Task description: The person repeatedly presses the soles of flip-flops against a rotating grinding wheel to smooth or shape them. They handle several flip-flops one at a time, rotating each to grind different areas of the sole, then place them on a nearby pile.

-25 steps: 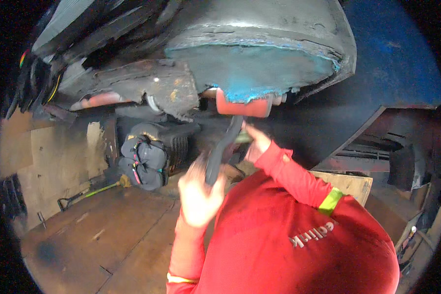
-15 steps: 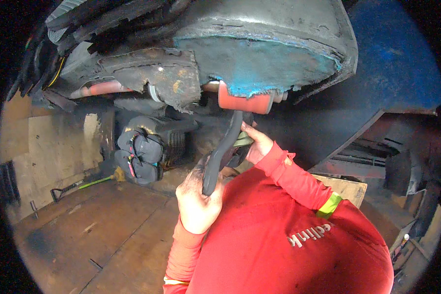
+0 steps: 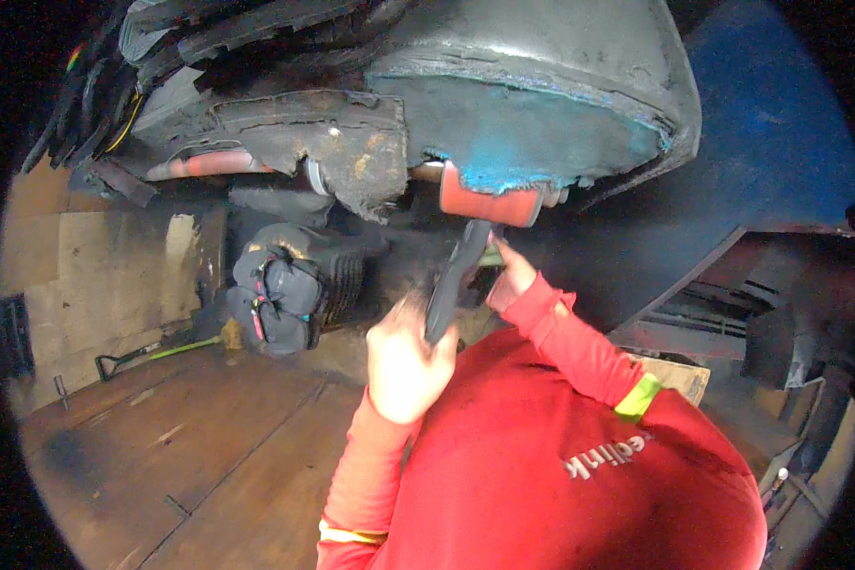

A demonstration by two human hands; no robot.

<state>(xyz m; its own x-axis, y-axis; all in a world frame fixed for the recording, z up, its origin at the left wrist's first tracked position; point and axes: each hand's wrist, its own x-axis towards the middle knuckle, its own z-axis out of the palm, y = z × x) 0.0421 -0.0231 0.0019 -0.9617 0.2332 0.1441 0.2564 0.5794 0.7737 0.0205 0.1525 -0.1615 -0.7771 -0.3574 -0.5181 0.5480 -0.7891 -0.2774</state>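
A dark grey sandal is held edge-on between both hands, its thick sole side showing and a bit of green at its far end. My left hand is closed round the near end, its fingers smeared by motion. At the far end, my right hand grips the sandal from the right, with some fingers hidden behind it. Just above is a red sanding roller under a machine hood with a ragged, blue-dusted flap. The sandal's far end reaches the roller's lower edge; I cannot tell how firmly they touch.
Left of the hands, several dark sandals lie bundled beside a ribbed black part. A second red roller shows under the left hood. A green-handled brush lies by the plywood wall. Blue metal panelling stands at right.
My left hand has moved up and to the right, bringing the sandal's near end with it. My right hand stays at the far end below the roller. The view has shifted slightly.
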